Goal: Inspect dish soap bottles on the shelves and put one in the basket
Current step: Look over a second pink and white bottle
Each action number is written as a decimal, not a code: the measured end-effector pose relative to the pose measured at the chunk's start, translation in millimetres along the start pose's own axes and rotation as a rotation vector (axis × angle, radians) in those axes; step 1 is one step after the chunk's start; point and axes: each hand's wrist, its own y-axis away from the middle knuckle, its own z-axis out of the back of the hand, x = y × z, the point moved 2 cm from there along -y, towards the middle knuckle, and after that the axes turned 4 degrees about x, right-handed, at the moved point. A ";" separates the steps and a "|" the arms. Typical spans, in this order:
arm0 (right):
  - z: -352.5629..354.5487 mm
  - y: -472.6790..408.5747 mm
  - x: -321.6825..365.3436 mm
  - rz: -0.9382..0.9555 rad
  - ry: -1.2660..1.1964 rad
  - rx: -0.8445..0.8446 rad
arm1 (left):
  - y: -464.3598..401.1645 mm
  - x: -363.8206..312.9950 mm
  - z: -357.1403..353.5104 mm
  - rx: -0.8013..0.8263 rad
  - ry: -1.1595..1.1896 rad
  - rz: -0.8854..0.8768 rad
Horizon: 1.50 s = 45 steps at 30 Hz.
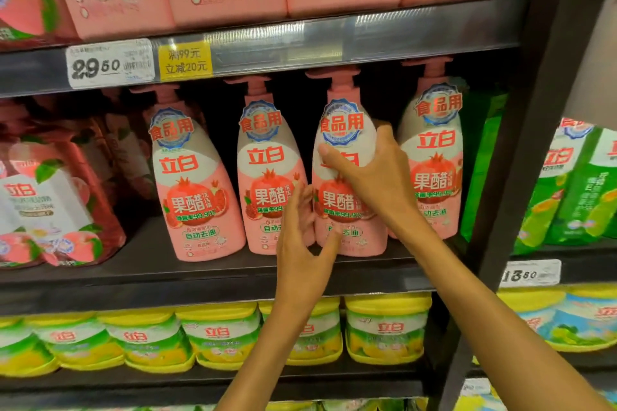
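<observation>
On middle dark shelf (200,272): pink pump-top dish soap bottle (344,210), third of four; right hand (374,173) grip wrapped round its shoulder; left hand (305,243) grip spread at its base.

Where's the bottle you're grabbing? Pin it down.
Head view, middle shelf: the third pink bottle from the left, right hand on its shoulder, left hand by its base.

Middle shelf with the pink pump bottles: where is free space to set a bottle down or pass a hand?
Bare board lies between the peach refill pouches and the leftmost pump bottle, and along the front edge. A dark gap separates the first bottle from the second. Crowded: the right three bottles, where the left hand and right hand work.
</observation>
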 end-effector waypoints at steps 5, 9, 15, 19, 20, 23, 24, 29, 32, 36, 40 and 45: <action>9.3 11.5 7.4 0.013 -0.191 0.030 | 12.9 -0.8 6.5 0.030 0.047 0.096; 17.4 40.5 24.9 0.046 -0.325 0.086 | 24.7 -3.0 6.2 0.169 0.157 0.201; 18.3 64.2 42.7 -0.082 -0.464 0.154 | 39.7 -17.3 16.3 0.164 0.327 0.215; 23.8 69.1 52.6 -0.163 -0.556 0.287 | 49.6 -25.4 31.2 0.206 0.433 0.313; 23.7 71.5 52.0 -0.169 -0.594 0.314 | 53.7 -27.3 34.2 0.246 0.456 0.341; 19.7 80.6 48.6 -0.247 -0.853 0.410 | 65.8 -32.1 38.7 0.354 0.490 0.394; 18.0 84.0 48.6 -0.275 -0.906 0.431 | 69.6 -33.5 39.1 0.367 0.493 0.407; 24.2 103.1 47.3 -0.226 -0.888 0.391 | 85.0 -29.0 38.5 0.405 0.430 0.396; 31.6 112.0 54.9 -0.190 -0.784 0.272 | 89.0 -25.1 37.2 0.446 0.410 0.434; 30.9 108.4 61.9 -0.227 -0.643 0.190 | 90.9 -14.8 25.9 0.369 0.569 0.556; 38.2 101.6 59.9 -0.269 -0.722 0.283 | 91.7 -17.7 17.6 0.225 0.812 0.625; 43.7 103.5 46.4 -0.237 -0.970 0.513 | 116.8 -18.5 11.4 0.038 0.984 0.592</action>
